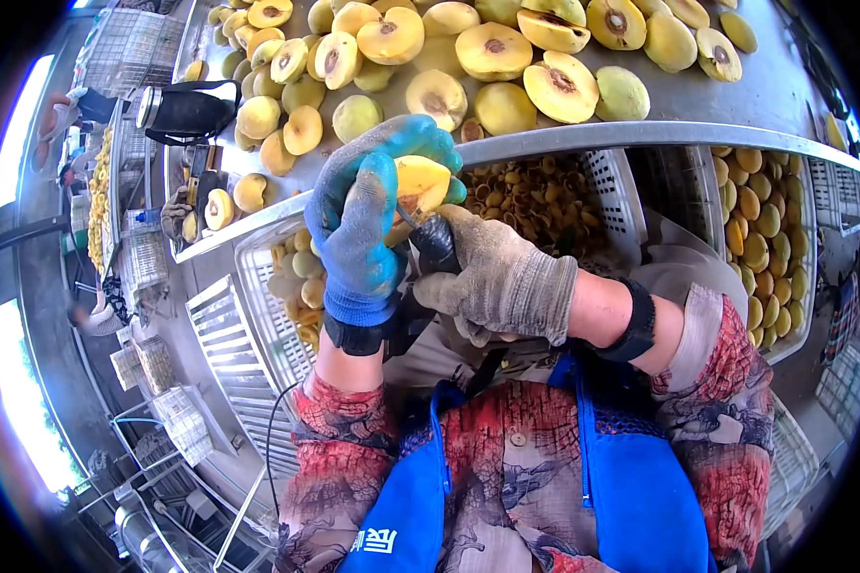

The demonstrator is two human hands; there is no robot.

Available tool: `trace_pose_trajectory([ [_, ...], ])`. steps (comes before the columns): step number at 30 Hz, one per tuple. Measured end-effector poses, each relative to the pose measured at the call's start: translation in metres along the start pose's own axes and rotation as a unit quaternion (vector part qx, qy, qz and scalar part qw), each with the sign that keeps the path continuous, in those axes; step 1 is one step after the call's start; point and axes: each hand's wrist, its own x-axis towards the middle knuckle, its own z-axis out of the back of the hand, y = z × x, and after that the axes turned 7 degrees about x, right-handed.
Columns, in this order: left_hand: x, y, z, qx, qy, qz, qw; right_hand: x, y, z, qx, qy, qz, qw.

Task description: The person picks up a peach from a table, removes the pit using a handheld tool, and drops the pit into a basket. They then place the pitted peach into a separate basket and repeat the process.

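Note:
My left hand, in a blue rubber-coated glove, is closed around a cut yellow peach half just in front of the metal table's edge. In my right hand, which wears a grey knit glove, is a pitting knife with a black-wrapped handle. Its thin metal end touches the brown center of the peach; the tip itself is hidden. Many peach halves, several with the brown pit area showing, lie on the metal table beyond my hands.
Below the table edge, a crate holds scooped brown-orange pieces. White crates of peaches stand at left and right. A black jug and a grey glove lie on the table's left. Other people work far left.

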Motion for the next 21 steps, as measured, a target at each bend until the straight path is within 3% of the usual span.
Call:
trace_pose_trajectory([
  [3, 0.002, 0.002, 0.003, 0.016, 0.025, 0.019, 0.999, 0.005, -0.016, -0.007, -0.059, -0.056, 0.083, 0.993],
  [5, 0.004, 0.004, 0.010, 0.043, 0.055, 0.046, 0.997, 0.001, -0.015, -0.004, -0.016, -0.034, 0.043, 0.998],
  [7, 0.004, 0.001, 0.010, 0.038, 0.066, 0.086, 0.993, -0.011, 0.011, 0.003, 0.109, 0.044, -0.111, 0.987],
  [10, 0.006, -0.008, 0.010, 0.044, 0.084, 0.150, 0.984, -0.011, 0.010, -0.001, 0.070, 0.008, -0.105, 0.992],
  [13, 0.008, -0.008, 0.011, 0.046, 0.103, 0.165, 0.980, -0.012, 0.015, 0.004, 0.118, 0.065, -0.151, 0.979],
  [15, 0.007, -0.009, 0.012, 0.029, 0.105, 0.178, 0.978, -0.012, 0.002, 0.002, 0.208, 0.088, -0.116, 0.967],
  [18, 0.005, -0.002, 0.012, 0.066, 0.106, 0.126, 0.984, -0.014, 0.001, 0.003, 0.227, 0.096, -0.115, 0.962],
  [21, 0.005, -0.004, 0.013, 0.025, 0.116, 0.147, 0.982, -0.018, 0.008, 0.004, 0.208, 0.090, -0.129, 0.965],
])
